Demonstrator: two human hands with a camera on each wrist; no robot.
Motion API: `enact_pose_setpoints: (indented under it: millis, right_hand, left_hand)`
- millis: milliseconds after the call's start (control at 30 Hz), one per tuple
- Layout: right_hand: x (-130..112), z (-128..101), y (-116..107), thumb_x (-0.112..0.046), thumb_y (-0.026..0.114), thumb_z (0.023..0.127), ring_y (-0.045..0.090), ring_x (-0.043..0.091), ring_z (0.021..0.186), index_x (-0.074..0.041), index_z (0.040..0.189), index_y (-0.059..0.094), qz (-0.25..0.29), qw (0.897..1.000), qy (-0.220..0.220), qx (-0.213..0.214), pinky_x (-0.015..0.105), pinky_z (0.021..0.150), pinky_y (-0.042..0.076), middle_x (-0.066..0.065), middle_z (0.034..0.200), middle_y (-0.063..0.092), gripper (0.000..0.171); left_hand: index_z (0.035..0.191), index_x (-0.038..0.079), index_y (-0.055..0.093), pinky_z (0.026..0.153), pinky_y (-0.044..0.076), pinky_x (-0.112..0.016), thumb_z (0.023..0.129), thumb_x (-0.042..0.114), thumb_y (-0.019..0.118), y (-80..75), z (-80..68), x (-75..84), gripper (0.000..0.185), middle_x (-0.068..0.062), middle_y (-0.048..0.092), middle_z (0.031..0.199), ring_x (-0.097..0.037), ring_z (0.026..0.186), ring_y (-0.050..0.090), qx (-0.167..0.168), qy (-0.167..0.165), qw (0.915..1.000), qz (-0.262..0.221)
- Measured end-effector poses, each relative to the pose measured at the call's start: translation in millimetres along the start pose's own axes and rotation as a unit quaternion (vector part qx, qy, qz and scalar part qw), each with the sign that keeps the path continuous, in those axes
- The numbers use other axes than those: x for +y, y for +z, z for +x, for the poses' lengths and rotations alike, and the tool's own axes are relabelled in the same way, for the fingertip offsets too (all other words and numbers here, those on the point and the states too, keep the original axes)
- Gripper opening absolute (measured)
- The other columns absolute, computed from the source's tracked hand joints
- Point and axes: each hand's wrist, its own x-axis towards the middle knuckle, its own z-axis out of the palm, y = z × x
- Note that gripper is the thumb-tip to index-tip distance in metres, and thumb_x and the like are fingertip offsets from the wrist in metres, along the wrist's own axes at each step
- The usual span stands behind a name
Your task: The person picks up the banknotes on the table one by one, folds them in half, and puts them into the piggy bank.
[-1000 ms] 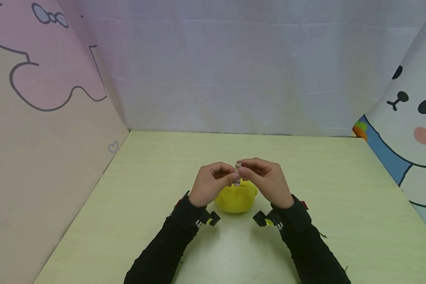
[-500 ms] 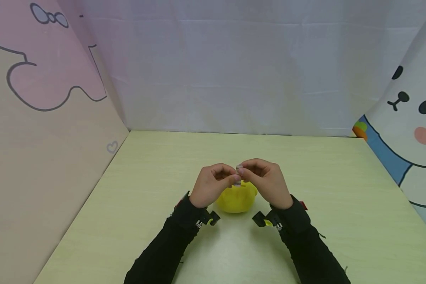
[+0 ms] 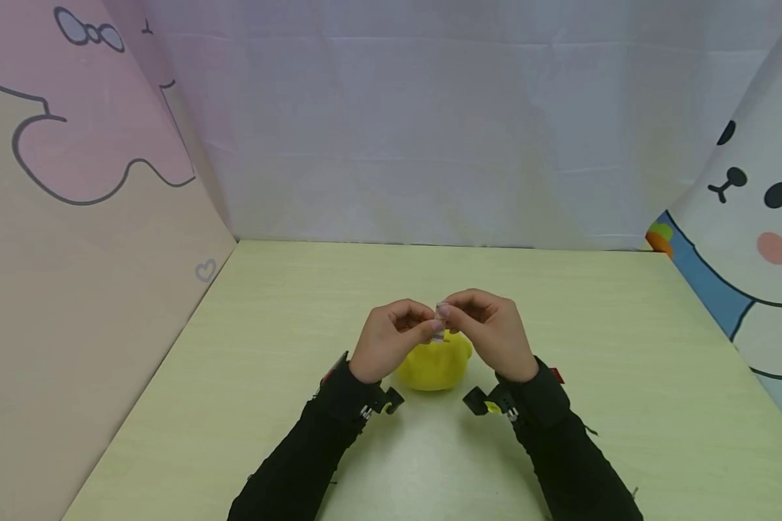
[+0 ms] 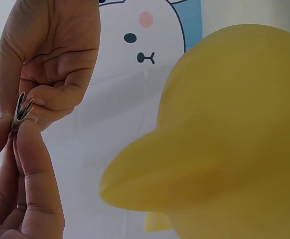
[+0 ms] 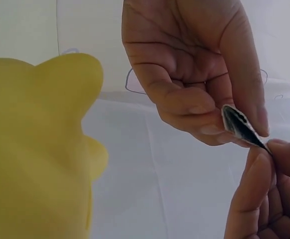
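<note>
Between my two hands is a small folded piece of paper point(image 3: 439, 336), pale outside with darker bands, like a folded banknote. My left hand point(image 3: 386, 340) pinches its lower part between thumb and fingers. With thumb and forefinger, my right hand point(image 3: 490, 329) pinches the upper end. Both wrist views show the fold of the paper point(image 4: 20, 112) end-on, dark inside and gapping slightly. Close by is a smooth, rounded yellow figure point(image 3: 432, 369), like a piggy bank, partly covered by the hands in the head view. Rounded bumps stick out from the figure point(image 5: 30, 149) in the right wrist view.
The pale wooden table point(image 3: 300, 304) spreads out on every side of the figure. A white sheet point(image 3: 430, 130) hangs behind it. Printed cartoon panels stand left and right, the right panel point(image 3: 756, 275) bearing a white animal face.
My fingers have shifted slightly on the paper, and less of its upper end shows than a second ago. Both hands keep their pinch, and the yellow figure has stayed in place.
</note>
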Motion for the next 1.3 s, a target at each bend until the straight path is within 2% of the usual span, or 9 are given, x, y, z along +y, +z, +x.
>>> enact_pose_setpoints:
  millis: [133, 367, 467, 733, 833, 967, 1033, 1300]
  right_hand:
    - [0.3, 0.0, -1.4, -0.005, 0.066, 0.092, 0.061, 0.011, 0.069, 0.003, 0.097, 0.071, -0.005, 1.0, -0.006, 0.013, 0.022, 0.066, 0.055, 0.013, 0.083, 0.069, 0.01]
    - [0.3, 1.0, -2.9, -0.005, 0.067, 0.092, 0.061, 0.015, 0.068, 0.002, 0.095, 0.071, -0.002, 0.999, -0.002, 0.033, 0.023, 0.065, 0.056, -0.006, 0.077, 0.067, 0.009]
    - [0.3, 1.3, -3.2, -0.005, 0.067, 0.092, 0.061, 0.017, 0.068, 0.003, 0.095, 0.071, 0.0, 0.999, -0.002, 0.034, 0.023, 0.065, 0.056, -0.007, 0.076, 0.067, 0.009]
    - [-0.9, 0.6, -3.2, -0.006, 0.068, 0.091, 0.063, 0.014, 0.069, 0.002, 0.097, 0.071, 0.005, 1.0, 0.006, 0.023, 0.024, 0.066, 0.056, -0.007, 0.079, 0.068, 0.011]
    - [-1.1, 0.6, -4.3, -0.006, 0.068, 0.092, 0.064, 0.017, 0.072, 0.002, 0.1, 0.071, 0.004, 1.0, 0.01, 0.013, 0.026, 0.069, 0.058, -0.006, 0.083, 0.068, 0.012]
    - [-1.1, 0.8, -5.1, -0.007, 0.068, 0.092, 0.067, 0.014, 0.077, 0.002, 0.105, 0.07, 0.005, 1.0, 0.021, -0.003, 0.026, 0.073, 0.059, -0.003, 0.091, 0.07, 0.016]
    - [-1.9, 1.0, -4.8, -0.007, 0.068, 0.091, 0.068, 0.01, 0.079, 0.002, 0.106, 0.069, 0.006, 1.0, 0.028, -0.009, 0.024, 0.075, 0.059, 0.001, 0.095, 0.071, 0.018]
    - [-3.1, 1.0, -4.0, -0.005, 0.068, 0.091, 0.069, 0.008, 0.079, 0.004, 0.111, 0.067, 0.012, 0.999, 0.039, -0.023, 0.024, 0.076, 0.059, 0.02, 0.102, 0.068, 0.022]
  left_hand:
    - [0.105, -0.003, 0.068, 0.08, 0.059, -0.031, 0.093, 0.01, 0.067, -0.4, 0.4, -1.9, 0.017, -0.021, 0.07, 0.099, -0.01, 0.08, 0.067, -0.009, -0.002, 0.9999, -0.005]
    - [0.105, -0.003, 0.068, 0.08, 0.059, -0.03, 0.093, 0.009, 0.066, 0.0, -0.3, 0.4, 0.017, -0.024, 0.07, 0.1, -0.009, 0.078, 0.066, -0.022, -0.006, 0.9997, 0.0]
    - [0.105, -0.004, 0.069, 0.079, 0.059, -0.029, 0.093, 0.008, 0.066, 0.2, -0.8, 2.2, 0.017, -0.024, 0.07, 0.099, -0.008, 0.078, 0.066, -0.022, -0.008, 0.9997, 0.002]
    - [0.103, -0.005, 0.068, 0.077, 0.058, -0.027, 0.093, 0.007, 0.066, 0.7, -1.7, 3.6, 0.016, -0.024, 0.069, 0.094, -0.007, 0.076, 0.065, -0.02, -0.006, 0.9997, 0.011]
    - [0.102, -0.005, 0.067, 0.076, 0.057, -0.026, 0.094, 0.007, 0.065, 0.6, -2.0, 4.0, 0.015, -0.024, 0.068, 0.093, -0.007, 0.076, 0.064, -0.019, -0.002, 0.9996, 0.021]
    - [0.101, -0.005, 0.067, 0.074, 0.056, -0.025, 0.094, 0.007, 0.064, 0.2, -2.3, 4.4, 0.014, -0.022, 0.068, 0.092, -0.01, 0.075, 0.063, -0.015, 0.004, 0.9992, 0.036]
    - [0.101, -0.005, 0.067, 0.074, 0.056, -0.024, 0.094, 0.007, 0.064, 0.0, -2.4, 4.4, 0.014, -0.022, 0.068, 0.092, -0.011, 0.075, 0.063, -0.013, 0.005, 0.9991, 0.04]
    - [0.103, -0.006, 0.067, 0.076, 0.057, -0.026, 0.095, 0.006, 0.063, -1.1, -2.4, 2.9, 0.015, -0.024, 0.067, 0.094, -0.017, 0.078, 0.064, -0.008, 0.01, 0.9992, 0.038]
